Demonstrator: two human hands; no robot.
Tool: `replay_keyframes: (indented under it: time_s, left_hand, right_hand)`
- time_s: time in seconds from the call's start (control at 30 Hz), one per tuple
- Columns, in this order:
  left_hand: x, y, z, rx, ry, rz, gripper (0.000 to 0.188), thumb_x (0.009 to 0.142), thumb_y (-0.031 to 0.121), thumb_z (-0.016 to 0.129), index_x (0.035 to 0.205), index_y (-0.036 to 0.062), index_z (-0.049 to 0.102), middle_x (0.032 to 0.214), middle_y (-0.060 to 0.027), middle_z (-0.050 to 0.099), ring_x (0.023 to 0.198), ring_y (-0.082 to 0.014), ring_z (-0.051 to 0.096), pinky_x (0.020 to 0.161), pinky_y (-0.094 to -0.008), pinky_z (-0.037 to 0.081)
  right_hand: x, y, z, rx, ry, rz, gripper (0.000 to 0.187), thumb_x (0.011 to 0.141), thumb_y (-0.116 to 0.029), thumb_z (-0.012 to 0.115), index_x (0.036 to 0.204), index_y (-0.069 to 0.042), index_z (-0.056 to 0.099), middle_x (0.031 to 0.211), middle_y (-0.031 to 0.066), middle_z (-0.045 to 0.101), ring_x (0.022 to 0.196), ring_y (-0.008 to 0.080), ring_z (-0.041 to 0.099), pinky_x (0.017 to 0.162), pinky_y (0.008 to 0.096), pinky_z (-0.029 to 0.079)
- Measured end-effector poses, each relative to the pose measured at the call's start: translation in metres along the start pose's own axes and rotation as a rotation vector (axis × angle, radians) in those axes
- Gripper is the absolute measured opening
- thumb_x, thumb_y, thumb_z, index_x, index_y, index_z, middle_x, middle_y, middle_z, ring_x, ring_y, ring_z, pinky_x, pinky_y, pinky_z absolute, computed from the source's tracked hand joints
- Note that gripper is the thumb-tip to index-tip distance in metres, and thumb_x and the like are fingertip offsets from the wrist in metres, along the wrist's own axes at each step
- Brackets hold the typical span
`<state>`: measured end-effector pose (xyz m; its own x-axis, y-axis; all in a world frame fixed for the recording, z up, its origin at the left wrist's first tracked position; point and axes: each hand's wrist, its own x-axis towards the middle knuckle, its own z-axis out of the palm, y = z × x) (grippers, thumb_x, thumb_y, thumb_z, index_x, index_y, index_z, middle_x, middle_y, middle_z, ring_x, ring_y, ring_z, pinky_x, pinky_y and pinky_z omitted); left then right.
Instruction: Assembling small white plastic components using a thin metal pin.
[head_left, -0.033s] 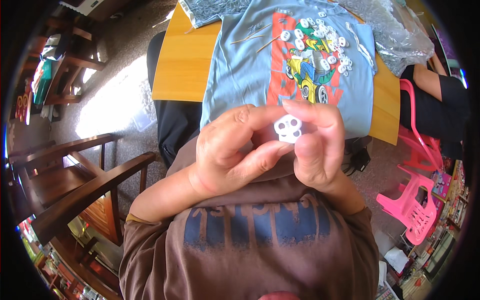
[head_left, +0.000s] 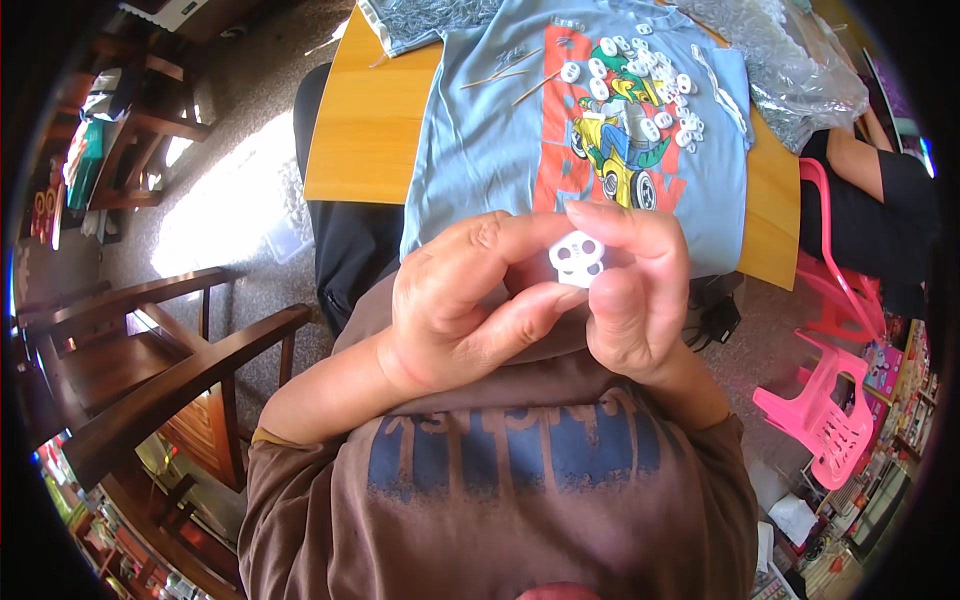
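Between my two hands, above my lap, is a small white plastic piece with round dark holes. It looks like two two-holed ovals, one over the other; whether they are joined I cannot tell. My left hand pinches it from the left, thumb below and index finger above. My right hand closes on its right side with bent fingers. Part of the piece is hidden by the fingertips. Beyond my hands, similar white ovals lie in a loose heap on a light blue printed T-shirt.
The T-shirt covers much of a yellow wooden table. Thin wooden sticks lie on it. A clear plastic bag of small grey pieces is at the far right. Wooden chairs stand left, a pink plastic chair right. Another person's arm shows at right.
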<state>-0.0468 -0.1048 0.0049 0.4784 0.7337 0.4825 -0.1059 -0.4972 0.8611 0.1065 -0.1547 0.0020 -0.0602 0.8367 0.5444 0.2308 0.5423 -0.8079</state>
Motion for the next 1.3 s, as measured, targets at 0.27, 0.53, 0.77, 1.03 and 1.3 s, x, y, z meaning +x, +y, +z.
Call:
replay_keyframes:
  time_s: [0.27,0.53,0.77,1.03,1.3]
  left_hand:
    - [-0.004,0.007,0.001,-0.06,-0.026,-0.137,0.03,0.071,0.009,0.067,0.098,-0.0007,0.059,0.066,-0.007,0.057,0.055,-0.0176,0.054,0.051,-0.0267,0.042]
    - [-0.01,0.011,0.004,-0.116,0.031,-0.21,0.03,0.07,0.007,0.066,0.099,-0.0006,0.059,0.068,-0.007,0.058,0.055,-0.0164,0.055,0.051,-0.0254,0.043]
    - [-0.01,0.013,0.0,-0.064,0.009,-0.163,0.033,0.069,0.007,0.067,0.1,-0.0008,0.058,0.068,-0.0073,0.058,0.053,-0.0164,0.055,0.049,-0.0246,0.043]
    - [-0.011,0.011,0.0,-0.034,-0.008,-0.076,0.036,0.071,0.008,0.068,0.103,-0.0021,0.056,0.069,-0.0078,0.059,0.056,-0.0186,0.057,0.051,-0.0255,0.044]
    - [-0.012,0.011,0.0,-0.012,0.024,-0.099,0.033,0.073,0.01,0.067,0.102,-0.0016,0.058,0.071,-0.0086,0.06,0.057,-0.0182,0.058,0.052,-0.0258,0.045]
  right_hand:
    - [0.003,0.003,0.005,0.113,0.046,-0.06,0.029,0.089,-0.015,0.051,0.109,0.004,0.044,0.081,0.0088,0.053,0.059,0.0107,0.047,0.054,0.0244,0.04]
    - [0.004,0.005,0.009,0.132,0.063,-0.093,0.027,0.088,-0.014,0.051,0.107,0.004,0.045,0.081,0.0097,0.053,0.058,0.0121,0.047,0.053,0.0248,0.04]
    - [0.007,0.011,0.011,0.181,0.035,-0.186,0.026,0.088,-0.013,0.051,0.106,0.005,0.046,0.079,0.0098,0.053,0.054,0.0132,0.043,0.049,0.0268,0.037]
    - [0.008,0.013,0.014,0.189,0.041,-0.216,0.027,0.088,-0.014,0.051,0.106,0.004,0.045,0.074,0.0081,0.051,0.051,0.0133,0.041,0.046,0.0271,0.035]
    - [0.01,0.011,0.014,0.116,0.051,-0.202,0.027,0.089,-0.014,0.05,0.107,0.005,0.045,0.078,0.0103,0.052,0.053,0.0129,0.044,0.047,0.0261,0.037]
